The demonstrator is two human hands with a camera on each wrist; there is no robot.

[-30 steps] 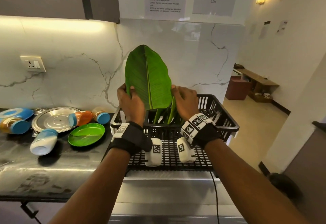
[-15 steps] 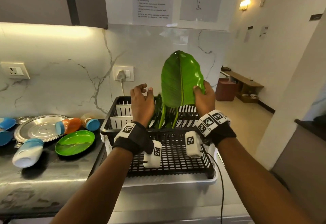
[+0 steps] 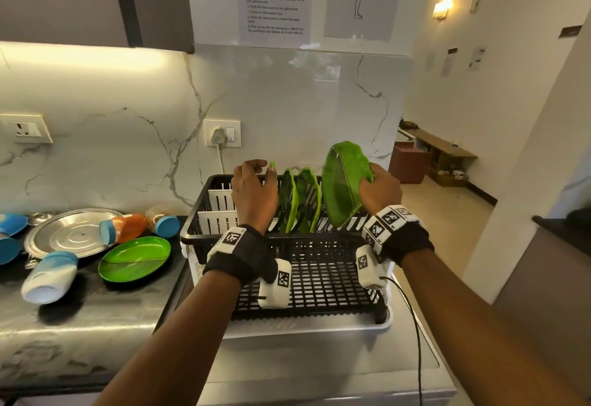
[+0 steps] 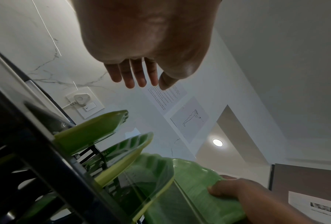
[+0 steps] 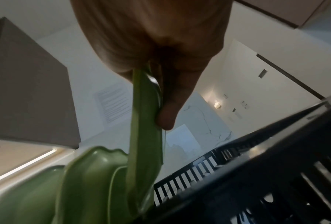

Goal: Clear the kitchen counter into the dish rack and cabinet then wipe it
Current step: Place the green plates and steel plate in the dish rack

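Head view: right hand (image 3: 380,188) grip grasping leaf plate (image 3: 343,182) over dish rack (image 3: 319,277); left hand (image 3: 254,193) grip released.

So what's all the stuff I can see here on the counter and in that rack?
leaf-shaped plates: three, green, standing in the dish rack; the rightmost one is tilted and held
dish rack: one, black on a white tray, right of the counter
round plate: one, bright green, flat on the counter
steel plate: one, silver, behind the round plate
bottles: several lying on their sides, blue caps, around the steel plate
wall socket: one, white, plug in it, behind the rack
left hand: open, above the rack, holding nothing
right hand: grips the rightmost leaf plate's edge
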